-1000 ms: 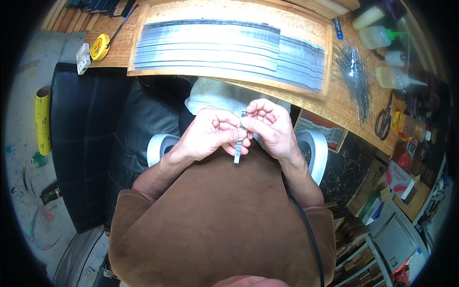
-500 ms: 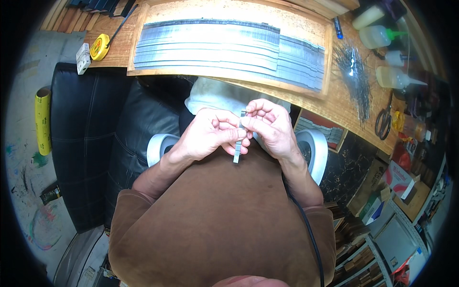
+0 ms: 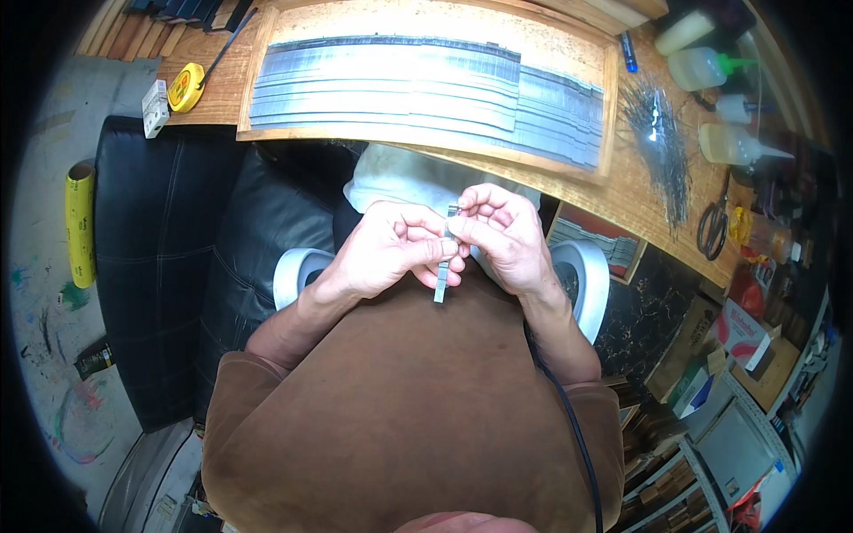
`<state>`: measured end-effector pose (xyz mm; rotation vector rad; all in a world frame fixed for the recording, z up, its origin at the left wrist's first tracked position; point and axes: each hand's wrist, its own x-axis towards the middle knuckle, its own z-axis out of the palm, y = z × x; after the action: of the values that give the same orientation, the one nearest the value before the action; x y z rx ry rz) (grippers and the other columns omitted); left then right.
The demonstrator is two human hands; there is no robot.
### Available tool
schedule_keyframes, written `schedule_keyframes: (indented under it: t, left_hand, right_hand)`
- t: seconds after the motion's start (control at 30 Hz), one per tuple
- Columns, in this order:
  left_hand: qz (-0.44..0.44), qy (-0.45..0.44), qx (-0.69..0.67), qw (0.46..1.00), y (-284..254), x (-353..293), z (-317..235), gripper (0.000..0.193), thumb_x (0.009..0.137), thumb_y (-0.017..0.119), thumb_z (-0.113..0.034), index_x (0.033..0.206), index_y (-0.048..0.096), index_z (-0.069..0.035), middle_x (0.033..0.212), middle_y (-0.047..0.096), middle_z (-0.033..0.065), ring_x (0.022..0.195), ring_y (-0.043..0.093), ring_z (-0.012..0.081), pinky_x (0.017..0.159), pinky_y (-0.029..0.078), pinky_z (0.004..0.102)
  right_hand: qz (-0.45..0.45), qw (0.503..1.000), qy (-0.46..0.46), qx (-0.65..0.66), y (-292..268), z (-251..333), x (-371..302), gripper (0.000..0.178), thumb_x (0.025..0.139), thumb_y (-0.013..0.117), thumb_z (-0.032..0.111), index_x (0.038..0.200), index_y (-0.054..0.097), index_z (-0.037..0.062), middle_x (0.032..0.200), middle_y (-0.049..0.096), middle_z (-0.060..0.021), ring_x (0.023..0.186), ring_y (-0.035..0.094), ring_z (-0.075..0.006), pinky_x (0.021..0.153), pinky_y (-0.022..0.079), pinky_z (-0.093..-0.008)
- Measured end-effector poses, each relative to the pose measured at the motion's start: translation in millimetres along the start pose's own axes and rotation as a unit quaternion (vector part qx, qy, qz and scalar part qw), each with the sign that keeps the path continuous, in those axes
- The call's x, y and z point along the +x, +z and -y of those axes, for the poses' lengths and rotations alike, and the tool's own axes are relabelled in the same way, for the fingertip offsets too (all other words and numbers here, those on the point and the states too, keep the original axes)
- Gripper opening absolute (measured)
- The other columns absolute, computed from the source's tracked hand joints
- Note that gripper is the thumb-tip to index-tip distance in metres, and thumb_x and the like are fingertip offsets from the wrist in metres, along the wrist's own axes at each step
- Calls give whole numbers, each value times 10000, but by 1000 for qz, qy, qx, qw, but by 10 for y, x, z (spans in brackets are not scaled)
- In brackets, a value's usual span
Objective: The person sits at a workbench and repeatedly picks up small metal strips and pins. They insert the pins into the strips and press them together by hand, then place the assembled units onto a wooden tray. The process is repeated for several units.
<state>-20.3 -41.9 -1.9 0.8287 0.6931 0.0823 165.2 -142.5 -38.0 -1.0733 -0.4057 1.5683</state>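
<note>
Between my two hands is a narrow, grey, metallic-looking strip (image 3: 441, 286), upright in the picture, its lower end sticking out below my fingers. My left hand (image 3: 391, 247) pinches its middle between thumb and fingers. Thumb and fingers of my right hand (image 3: 505, 233) close on its upper part, close to the left fingertips. Whether it is one strip or a few stacked together is too small to tell. Beyond my hands, a shallow wooden tray (image 3: 610, 115) on the bench holds rows of overlapping thin grey strips (image 3: 382, 89).
On the wooden bench (image 3: 613, 197) at right lie a heap of thin wires (image 3: 659, 147), black scissors (image 3: 713, 227), a blue marker (image 3: 629, 51) and squeeze bottles (image 3: 697, 68). A yellow tape measure (image 3: 186, 87) is at left. A black padded seat (image 3: 160, 266) stands beside me.
</note>
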Motion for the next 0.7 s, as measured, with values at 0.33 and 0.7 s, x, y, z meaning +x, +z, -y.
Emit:
schedule_keyframes:
  t: [0.33, 0.7]
  left_hand:
    - [0, -3, -5, 1000, -5, -1, 19, 181, 1015, 677, -45, 1123, 720, 93, 961, 785, 150, 824, 793, 194, 686, 649, 252]
    - [-12, 13, 3, 1000, -10, -6, 29, 197, 1024, 683, -56, 1140, 711, 100, 986, 791, 159, 841, 794, 196, 704, 656, 263]
  right_hand:
    - [10, 1000, 2, 8, -21, -1, 3, 184, 936, 768, 29, 1063, 641, -11, 894, 691, -38, 730, 665, -63, 676, 542, -199]
    - [-27, 1000, -5, -15, 18, 15, -28, 217, 947, 743, 25, 1134, 657, -42, 963, 703, -66, 748, 661, -71, 668, 547, -206]
